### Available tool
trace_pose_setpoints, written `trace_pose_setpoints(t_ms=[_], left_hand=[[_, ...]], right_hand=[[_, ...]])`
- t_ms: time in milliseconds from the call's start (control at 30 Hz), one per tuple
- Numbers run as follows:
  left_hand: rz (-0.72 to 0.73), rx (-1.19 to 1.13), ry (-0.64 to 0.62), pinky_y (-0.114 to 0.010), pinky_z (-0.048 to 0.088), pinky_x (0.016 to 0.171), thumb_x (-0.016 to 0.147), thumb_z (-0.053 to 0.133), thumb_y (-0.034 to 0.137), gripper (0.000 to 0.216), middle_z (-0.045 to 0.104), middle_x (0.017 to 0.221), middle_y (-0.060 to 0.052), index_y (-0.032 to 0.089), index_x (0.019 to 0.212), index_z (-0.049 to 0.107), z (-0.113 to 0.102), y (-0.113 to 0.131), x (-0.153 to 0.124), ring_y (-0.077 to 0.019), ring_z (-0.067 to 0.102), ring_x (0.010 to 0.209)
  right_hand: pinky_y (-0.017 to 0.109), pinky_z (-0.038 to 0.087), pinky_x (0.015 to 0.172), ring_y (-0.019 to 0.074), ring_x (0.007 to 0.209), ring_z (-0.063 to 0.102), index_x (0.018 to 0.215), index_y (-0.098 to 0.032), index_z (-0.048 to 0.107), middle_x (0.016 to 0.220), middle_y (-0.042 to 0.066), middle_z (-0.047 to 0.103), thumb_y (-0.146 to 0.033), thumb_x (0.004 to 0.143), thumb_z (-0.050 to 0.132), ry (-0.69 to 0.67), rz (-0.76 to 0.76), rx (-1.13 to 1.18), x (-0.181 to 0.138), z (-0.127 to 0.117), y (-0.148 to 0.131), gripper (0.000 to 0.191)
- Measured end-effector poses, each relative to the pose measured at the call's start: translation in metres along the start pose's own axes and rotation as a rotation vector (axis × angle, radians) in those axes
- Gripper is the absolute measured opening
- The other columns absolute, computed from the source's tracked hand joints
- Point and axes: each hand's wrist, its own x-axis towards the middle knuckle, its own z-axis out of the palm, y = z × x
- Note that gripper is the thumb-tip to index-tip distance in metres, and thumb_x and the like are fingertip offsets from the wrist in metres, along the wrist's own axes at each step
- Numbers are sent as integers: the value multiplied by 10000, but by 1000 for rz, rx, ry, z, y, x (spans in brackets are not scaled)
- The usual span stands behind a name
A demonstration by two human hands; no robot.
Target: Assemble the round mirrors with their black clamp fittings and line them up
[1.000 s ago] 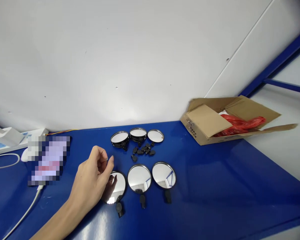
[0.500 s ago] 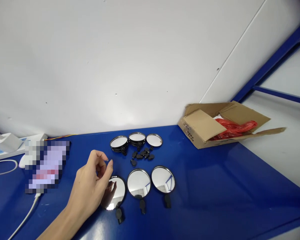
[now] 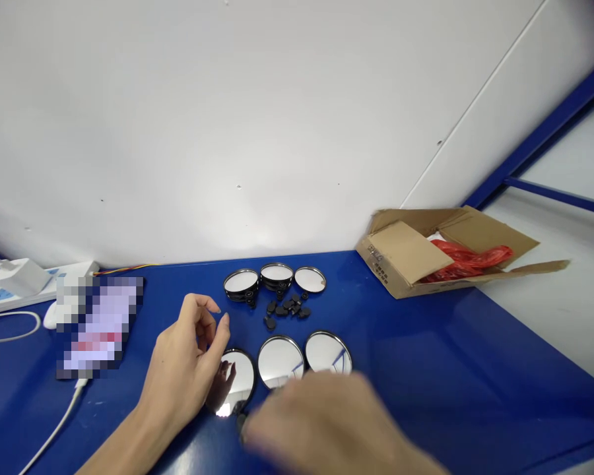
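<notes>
Three round convex mirrors with chrome rims lie in a front row: the left one [image 3: 236,381], the middle one [image 3: 280,362] and the right one [image 3: 328,353]. My left hand [image 3: 185,369] hovers just above the left mirror, fingers apart, holding nothing. My right hand [image 3: 327,422] is blurred at the bottom of the view and hides the black stems of the front mirrors. Behind them lies a second row of mirrors [image 3: 276,274], some stacked. Several small black parts [image 3: 287,309] lie just in front of that row.
The blue bench top [image 3: 426,343] runs to a white wall. At the back right is an open cardboard box [image 3: 406,254] with a red plastic bag [image 3: 468,258]. On the left are a pixelated device [image 3: 99,326], a white cable and a power strip [image 3: 30,284].
My right hand has entered the view at the bottom and now covers the front mirrors' stems. My left hand has barely moved, and the view has shifted slightly.
</notes>
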Motion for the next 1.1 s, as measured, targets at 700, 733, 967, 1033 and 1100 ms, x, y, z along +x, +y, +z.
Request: trace_pose_setpoints(t_ms=[700,733,967,1033,1100], left_hand=[[31,-4,-54,-275,484,485,1100,608,526,223,663,784,50,312,1164,610,4,0,-8,-178,591,564],[52,-5,-47,-268,490,487,1100,611,513,216,685,820,33,312,1167,656,4,1,-8,-180,597,593],[24,-127,-133,-233,443,473,1112,607,549,319,768,1090,-53,310,1139,816,-4,12,-8,-228,678,886],[-53,-230,-210,-226,476,509,1113,613,586,340,765,1082,-44,329,1259,781,-6,13,-7,-235,682,947],[-80,-331,-291,-238,538,575,1114,617,603,376,768,1150,-43,354,1373,727,-6,12,-6,-241,686,1021]], right_hand=[[344,576,701,244,956,698,1036,-241,628,1042,80,697,-309,1213,485,52,166,-571,21,-43,168,237],[353,570,697,250,942,692,1033,-235,625,1032,85,694,-319,1217,473,66,150,-589,20,-43,170,253],[351,595,748,229,877,730,1135,-193,637,1062,105,719,-303,1225,472,267,53,-673,18,-43,171,218],[332,595,733,215,866,743,1161,-183,635,1063,105,724,-261,1213,512,326,14,-681,19,-39,163,155],[318,602,747,211,894,756,1181,-184,635,1065,100,734,-203,1187,567,365,-34,-677,19,-33,152,70]])
